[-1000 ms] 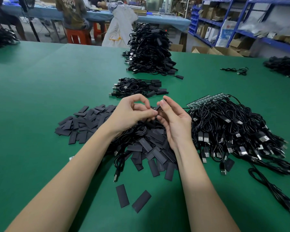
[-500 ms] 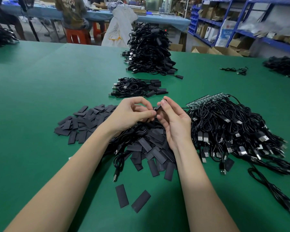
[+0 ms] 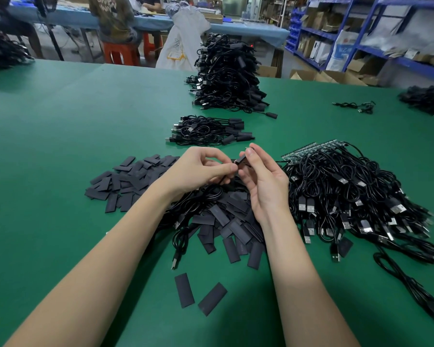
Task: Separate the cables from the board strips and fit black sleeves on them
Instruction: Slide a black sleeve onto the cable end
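Head view, room: we sit at a green table [image 3: 60, 136] in a workshop, with blue shelving [image 3: 361, 36] behind and another worker on an orange stool [image 3: 118, 52] at a far bench.
Head view, supply: loose flat black sleeves [image 3: 135, 176] lie in a scatter under and left of our wrists; two more [image 3: 184, 293] lie apart, nearer us.
Head view, unfinished stock: a tangle of black USB cables [image 3: 348, 194] lies just right of our hands, its far ends joined to green board strips [image 3: 311, 150].
Head view, finished stock: we take the small bundle [image 3: 208, 130] and the tall stack [image 3: 226, 78] beyond it for sleeved cables.
Left hand [image 3: 198, 171]: fingers curled, pinching one cable's end, whose cord trails down onto the sleeves.
Right hand [image 3: 263, 176]: thumb and fingertips pinch a small black sleeve [image 3: 241, 160] at that cable end.
Hedge: the piece is tiny and half hidden, so we cannot tell how far the sleeve sits over the end.
Step in hand: we judge this to be fitting the sleeve onto a cable already parted from its strip.
Next move: it calls for steady opposing pinches, the sleeve mouth kept open and aligned while it slides on; then the cable goes to the small bundle.
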Demonstrator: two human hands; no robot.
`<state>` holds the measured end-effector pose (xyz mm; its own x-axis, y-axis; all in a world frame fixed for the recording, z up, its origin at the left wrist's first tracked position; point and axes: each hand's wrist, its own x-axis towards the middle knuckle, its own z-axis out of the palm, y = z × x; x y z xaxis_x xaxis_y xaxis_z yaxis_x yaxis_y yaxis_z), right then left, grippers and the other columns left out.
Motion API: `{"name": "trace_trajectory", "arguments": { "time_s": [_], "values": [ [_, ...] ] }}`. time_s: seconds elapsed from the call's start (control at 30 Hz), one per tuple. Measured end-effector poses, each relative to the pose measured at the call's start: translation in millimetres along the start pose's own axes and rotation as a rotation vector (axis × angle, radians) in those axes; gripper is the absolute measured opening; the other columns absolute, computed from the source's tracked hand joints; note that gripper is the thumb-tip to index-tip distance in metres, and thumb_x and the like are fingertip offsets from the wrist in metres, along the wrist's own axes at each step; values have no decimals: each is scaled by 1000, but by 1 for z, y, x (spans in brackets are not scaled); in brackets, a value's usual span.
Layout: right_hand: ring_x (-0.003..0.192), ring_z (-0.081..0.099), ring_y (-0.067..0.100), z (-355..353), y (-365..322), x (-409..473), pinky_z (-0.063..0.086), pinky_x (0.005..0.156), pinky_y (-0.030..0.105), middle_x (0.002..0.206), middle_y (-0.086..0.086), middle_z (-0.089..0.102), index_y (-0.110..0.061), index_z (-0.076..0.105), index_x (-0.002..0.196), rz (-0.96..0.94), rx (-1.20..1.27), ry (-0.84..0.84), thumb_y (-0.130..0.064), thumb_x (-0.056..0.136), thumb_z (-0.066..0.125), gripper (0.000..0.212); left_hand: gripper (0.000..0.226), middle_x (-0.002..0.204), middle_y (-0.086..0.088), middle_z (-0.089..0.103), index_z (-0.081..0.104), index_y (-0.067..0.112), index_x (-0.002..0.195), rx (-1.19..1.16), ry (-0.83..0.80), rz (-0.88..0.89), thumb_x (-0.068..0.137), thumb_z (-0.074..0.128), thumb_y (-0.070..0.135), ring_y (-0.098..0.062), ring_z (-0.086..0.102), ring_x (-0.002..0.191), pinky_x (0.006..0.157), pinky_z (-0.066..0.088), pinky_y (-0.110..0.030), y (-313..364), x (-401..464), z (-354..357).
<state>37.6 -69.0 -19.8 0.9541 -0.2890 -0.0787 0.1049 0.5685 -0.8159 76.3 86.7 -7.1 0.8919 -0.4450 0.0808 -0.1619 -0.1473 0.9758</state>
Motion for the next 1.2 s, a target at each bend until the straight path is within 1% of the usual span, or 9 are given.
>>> {"name": "trace_trajectory", "arguments": {
  "time_s": [0.17,0.3,0.47,0.6,0.7,0.83,0.97,1.07,1.2],
  "values": [
    [67,69,9,0,-2,-1,56,60,20,88,7,78,-14,76,98,7,5,3,-5,90,74,13,10,76,-10,74,76,15,87,-2,6,5,89,78,25,-17,53,62,58,43,-19,0,-1,-1],
    [68,69,10,1,-4,-3,57,60,20,89,7,79,-15,76,101,3,-6,-13,-6,90,74,14,14,79,-10,74,76,14,90,22,9,4,89,77,28,-24,51,73,69,41,-36,-3,0,-1],
    [84,76,21,-2,-8,-2,59,66,25,107,9,78,-26,68,126,-10,-37,-83,-22,93,73,34,11,81,-25,61,71,12,93,-26,3,-18,92,74,22,-22,70,72,64,39,-28,2,4,-2],
    [95,77,27,-11,-16,1,61,70,28,107,4,78,-33,61,125,-11,-31,-64,-40,99,64,27,10,73,-4,70,72,14,91,39,-10,-54,91,75,24,-14,66,62,69,41,-35,22,18,-5],
    [96,76,27,-16,-17,4,60,68,28,108,5,78,-27,59,130,-2,-12,-25,-43,101,59,33,9,78,-2,73,74,15,89,138,-42,-89,90,76,23,-11,62,60,71,49,-32,47,42,-11],
    [87,76,21,-18,-17,8,59,64,27,103,4,79,-21,62,127,17,-29,10,-39,102,58,31,13,69,3,74,76,18,84,510,22,-57,88,78,30,-4,57,49,45,41,-15,74,90,-21],
    [81,74,18,-20,-15,13,60,64,26,97,3,79,-19,66,118,28,-72,15,-34,103,57,23,10,52,9,66,75,20,82,898,11,-52,88,75,27,0,56,45,61,50,-21,75,141,-25],
    [80,73,18,-21,-13,18,59,64,26,95,3,79,-16,67,116,39,-100,11,-33,103,58,24,7,78,-2,71,74,14,92,1126,41,-33,89,72,20,-16,65,67,77,58,-36,60,166,-25],
    [76,73,16,-21,-10,21,58,61,25,94,3,79,-16,70,112,56,-125,9,-33,101,60,23,20,119,-16,64,69,11,111,1295,31,-30,93,62,8,-37,64,100,81,55,-42,30,180,-27]
  ]
}}
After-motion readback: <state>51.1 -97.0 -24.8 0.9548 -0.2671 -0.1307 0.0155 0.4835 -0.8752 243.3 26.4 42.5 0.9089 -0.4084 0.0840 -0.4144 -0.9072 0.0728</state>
